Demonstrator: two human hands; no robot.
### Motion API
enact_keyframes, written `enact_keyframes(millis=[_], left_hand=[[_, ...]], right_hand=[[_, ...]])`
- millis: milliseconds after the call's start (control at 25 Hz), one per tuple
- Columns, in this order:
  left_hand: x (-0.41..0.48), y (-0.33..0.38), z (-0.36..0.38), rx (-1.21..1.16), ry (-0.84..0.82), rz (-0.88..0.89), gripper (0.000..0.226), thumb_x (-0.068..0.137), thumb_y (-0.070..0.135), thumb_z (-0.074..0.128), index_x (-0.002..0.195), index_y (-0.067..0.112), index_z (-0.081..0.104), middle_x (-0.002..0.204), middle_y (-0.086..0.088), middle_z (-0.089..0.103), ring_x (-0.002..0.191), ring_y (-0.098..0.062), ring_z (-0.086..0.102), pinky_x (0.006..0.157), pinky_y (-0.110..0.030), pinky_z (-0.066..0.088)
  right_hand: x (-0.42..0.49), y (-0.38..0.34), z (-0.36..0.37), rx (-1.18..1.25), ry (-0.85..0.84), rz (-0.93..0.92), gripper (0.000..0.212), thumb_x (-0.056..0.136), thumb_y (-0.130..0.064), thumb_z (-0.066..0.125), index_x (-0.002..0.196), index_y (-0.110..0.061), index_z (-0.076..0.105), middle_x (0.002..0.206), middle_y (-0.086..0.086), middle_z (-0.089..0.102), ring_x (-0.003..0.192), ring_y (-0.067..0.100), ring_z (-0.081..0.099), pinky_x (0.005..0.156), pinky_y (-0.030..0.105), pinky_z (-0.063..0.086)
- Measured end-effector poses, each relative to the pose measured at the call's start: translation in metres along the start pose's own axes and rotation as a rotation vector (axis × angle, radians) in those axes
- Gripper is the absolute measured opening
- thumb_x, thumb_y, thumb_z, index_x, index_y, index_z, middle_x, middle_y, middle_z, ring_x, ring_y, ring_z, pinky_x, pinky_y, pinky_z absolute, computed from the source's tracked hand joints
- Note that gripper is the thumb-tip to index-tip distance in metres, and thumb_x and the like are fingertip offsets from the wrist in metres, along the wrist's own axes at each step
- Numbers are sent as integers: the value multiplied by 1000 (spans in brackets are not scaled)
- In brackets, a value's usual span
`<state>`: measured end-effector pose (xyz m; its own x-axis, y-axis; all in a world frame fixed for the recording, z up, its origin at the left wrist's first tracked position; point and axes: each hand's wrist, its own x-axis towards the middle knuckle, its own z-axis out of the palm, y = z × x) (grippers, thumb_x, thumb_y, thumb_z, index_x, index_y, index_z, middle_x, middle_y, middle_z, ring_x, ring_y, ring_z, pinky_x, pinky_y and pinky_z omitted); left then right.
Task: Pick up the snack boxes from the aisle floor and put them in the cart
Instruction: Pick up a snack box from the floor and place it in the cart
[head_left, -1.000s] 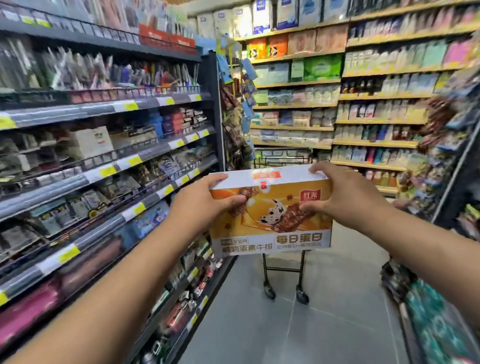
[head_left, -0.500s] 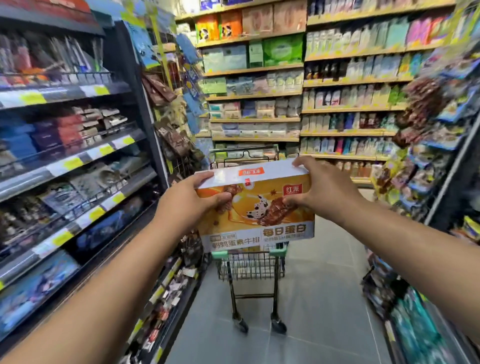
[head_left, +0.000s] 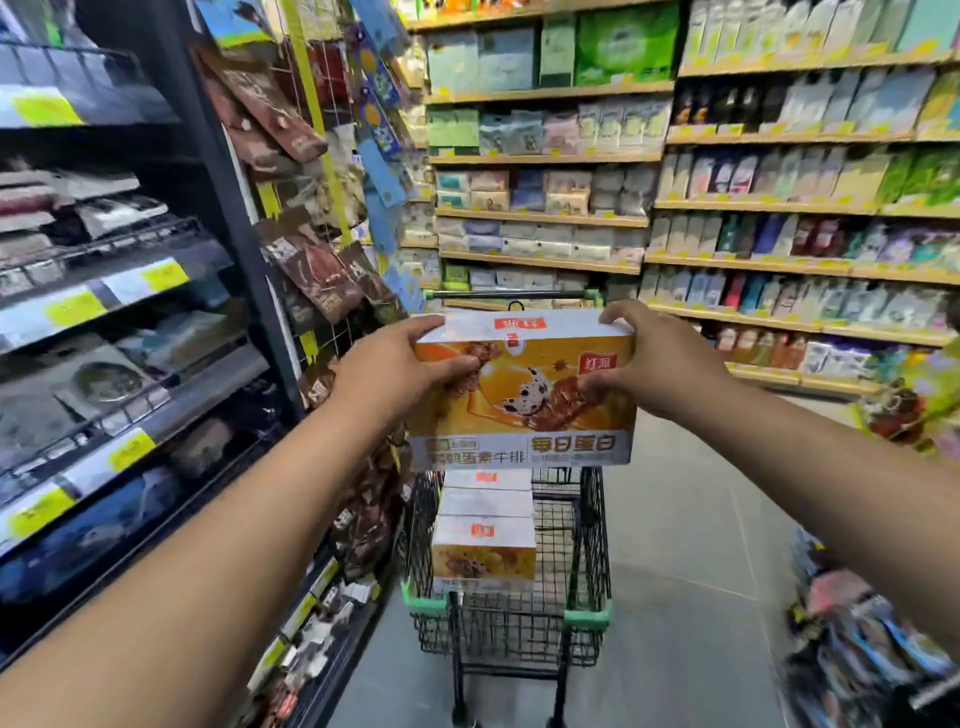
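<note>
My left grip (head_left: 395, 364) and right grip (head_left: 660, 358) each clamp one end of the box (head_left: 524, 410), thumbs on its orange front and fingers curled over its white top. I hold it in the air above the cart (head_left: 589, 545). More boxes (head_left: 483, 540) stand in a row along the cart's left side. Shelves (head_left: 545, 218) line the aisle.
</note>
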<state>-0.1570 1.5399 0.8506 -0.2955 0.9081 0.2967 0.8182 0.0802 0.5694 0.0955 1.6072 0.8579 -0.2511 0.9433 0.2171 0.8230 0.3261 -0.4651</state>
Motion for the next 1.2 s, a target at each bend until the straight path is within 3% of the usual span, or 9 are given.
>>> enact_keyframes(millis=[160, 440, 800, 1200], left_hand=[[113, -46, 46, -31, -48, -17, 69, 70, 65, 71, 132, 39, 55, 136, 7, 58, 120, -18, 56, 90, -32, 47], [242, -123, 134, 17, -139, -116, 74, 68, 63, 74, 134, 38, 52, 134, 3, 60, 119, -22, 58, 93, -35, 49], [289, -231, 309, -19, -265, -311, 79, 67, 49, 82, 135, 33, 45, 124, -8, 63, 113, -26, 58, 87, -34, 49], [344, -320, 443, 51, -204, -261, 74, 72, 41, 82, 134, 25, 46, 123, -3, 62, 110, -23, 58, 82, -30, 43]], right_hand=[[115, 7, 54, -31, -27, 42, 76, 62, -48, 85, 125, -30, 47, 125, 10, 55, 106, 28, 55, 76, 33, 42], [248, 36, 168, 1, -100, 144, 75, 63, -44, 86, 122, -31, 42, 123, 9, 48, 102, 31, 57, 83, 38, 48], [325, 138, 348, -11, -231, 166, 67, 73, -34, 79, 125, -33, 37, 127, 9, 42, 94, 33, 61, 76, 38, 51], [391, 218, 500, 30, -164, 136, 65, 76, -26, 77, 129, -25, 38, 128, 13, 40, 93, 38, 59, 76, 38, 48]])
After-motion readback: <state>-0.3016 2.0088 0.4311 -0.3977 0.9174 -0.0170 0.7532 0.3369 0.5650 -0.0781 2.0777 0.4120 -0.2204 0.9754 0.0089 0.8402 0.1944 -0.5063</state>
